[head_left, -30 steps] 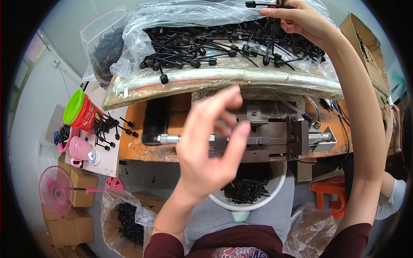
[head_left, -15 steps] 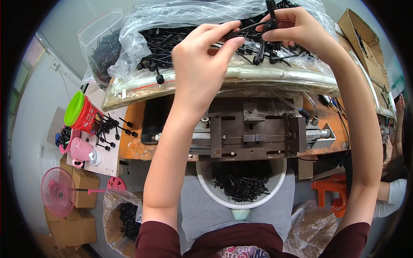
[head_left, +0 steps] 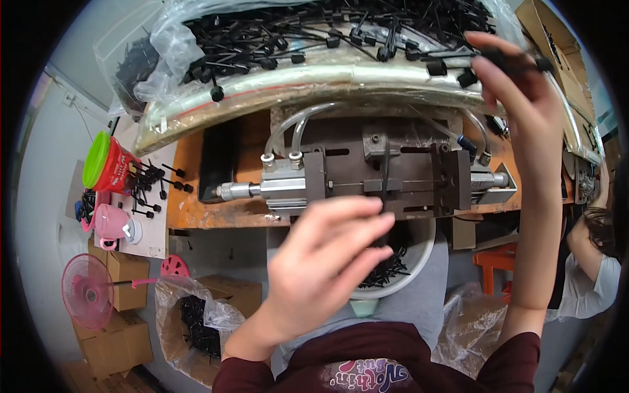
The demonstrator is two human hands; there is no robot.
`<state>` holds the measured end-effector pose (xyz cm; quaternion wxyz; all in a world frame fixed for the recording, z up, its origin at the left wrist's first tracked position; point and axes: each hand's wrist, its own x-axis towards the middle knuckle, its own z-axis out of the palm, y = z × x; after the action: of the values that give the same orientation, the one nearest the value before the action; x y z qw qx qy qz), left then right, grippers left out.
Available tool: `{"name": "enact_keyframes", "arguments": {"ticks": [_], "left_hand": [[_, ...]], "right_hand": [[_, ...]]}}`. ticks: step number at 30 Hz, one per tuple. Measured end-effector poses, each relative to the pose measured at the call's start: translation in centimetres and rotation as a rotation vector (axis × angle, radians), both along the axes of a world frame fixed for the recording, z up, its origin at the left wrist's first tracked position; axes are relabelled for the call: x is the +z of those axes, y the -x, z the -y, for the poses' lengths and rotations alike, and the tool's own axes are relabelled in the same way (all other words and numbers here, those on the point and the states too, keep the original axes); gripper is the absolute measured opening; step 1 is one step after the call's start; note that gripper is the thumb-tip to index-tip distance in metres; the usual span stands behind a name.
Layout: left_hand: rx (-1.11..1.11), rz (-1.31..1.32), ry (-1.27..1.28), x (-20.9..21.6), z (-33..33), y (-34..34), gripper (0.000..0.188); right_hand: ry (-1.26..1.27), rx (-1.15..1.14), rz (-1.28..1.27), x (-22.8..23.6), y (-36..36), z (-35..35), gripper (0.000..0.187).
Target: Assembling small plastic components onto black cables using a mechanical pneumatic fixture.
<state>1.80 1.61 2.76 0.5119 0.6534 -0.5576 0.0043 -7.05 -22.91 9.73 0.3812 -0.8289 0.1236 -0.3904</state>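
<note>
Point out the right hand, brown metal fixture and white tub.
Right hand (head_left: 532,105), head view: middle of the hand.
Brown metal fixture (head_left: 413,168), head view: flat top plate.
White tub (head_left: 420,262), head view: right side wall.

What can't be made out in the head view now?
Head view:
Left hand: motion blur hides whether it grips the thin black part.
Black parts in the right hand: blurred, uncountable.
White basket: partly hidden behind left hand.
Black heap: cut off by top edge.
</note>
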Motion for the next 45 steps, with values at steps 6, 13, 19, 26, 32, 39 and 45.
{"name": "enact_keyframes", "arguments": {"ticks": [6, 13, 19, 26, 32, 39, 45], "left_hand": [[0.078, 0.212, -0.134, -5.0, 1.7, 2.2, 0.028], [0.146, 0.39, -0.206, -4.8, 3.3, 1.6, 0.027], [0.153, 0.394, -0.241, -4.5, 3.4, 1.5, 0.028], [0.107, 0.313, -0.26, -3.4, 3.2, 1.3, 0.029], [-0.101, -0.033, 0.095, -3.3, 2.4, 2.4, 0.032], [-0.137, -0.242, 0.123, -3.3, 1.9, 2.7, 0.034], [0.019, 0.065, -0.057, -3.8, 1.7, 2.0, 0.039]], "right_hand": [[0.333, -0.004, 0.075, -3.9, 4.4, -4.3, 0.032], [0.529, -0.119, 0.067, -7.3, 6.3, -6.9, 0.042], [0.649, -0.091, 0.016, -8.7, 7.5, -7.8, 0.038], [0.834, -0.039, 0.007, -10.0, 7.2, -7.9, 0.035], [0.813, 0.031, 0.051, -10.8, 7.2, -9.0, 0.037], [0.71, 0.054, 0.046, -11.0, 7.0, -9.4, 0.04], [0.268, -0.073, 0.058, -11.2, 7.5, -9.0, 0.032]]}}
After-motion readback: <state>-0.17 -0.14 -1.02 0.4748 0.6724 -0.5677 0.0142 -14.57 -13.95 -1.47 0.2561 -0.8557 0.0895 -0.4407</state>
